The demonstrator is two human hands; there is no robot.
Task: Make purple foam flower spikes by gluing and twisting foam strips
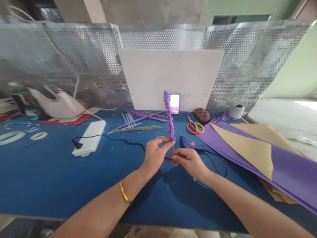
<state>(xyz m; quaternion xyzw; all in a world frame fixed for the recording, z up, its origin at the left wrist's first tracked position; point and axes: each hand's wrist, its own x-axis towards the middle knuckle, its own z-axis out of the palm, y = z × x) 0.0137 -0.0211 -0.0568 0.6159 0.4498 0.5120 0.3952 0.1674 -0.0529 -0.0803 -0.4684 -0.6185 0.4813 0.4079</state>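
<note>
An upright purple artificial flower spike (169, 115), made of small fuzzy loops, stands above the table in my hands. My left hand (157, 152) pinches its lower end between thumb and fingers. Just below and to the right, my right hand (189, 162) is closed with fingertips together on the thin wire stem (173, 148) that comes down from the flower. Behind my right hand lies a blue hot glue gun (192, 145), its black cord curving round to the right.
A white power strip (90, 137) with a plug lies left. Red-and-yellow scissors (195, 127), wires (141, 128) and purple strips (146, 116) lie at the back. Purple sheets (232, 155) and brown paper (250, 148) cover the right. A tape dispenser (59, 102) stands far left.
</note>
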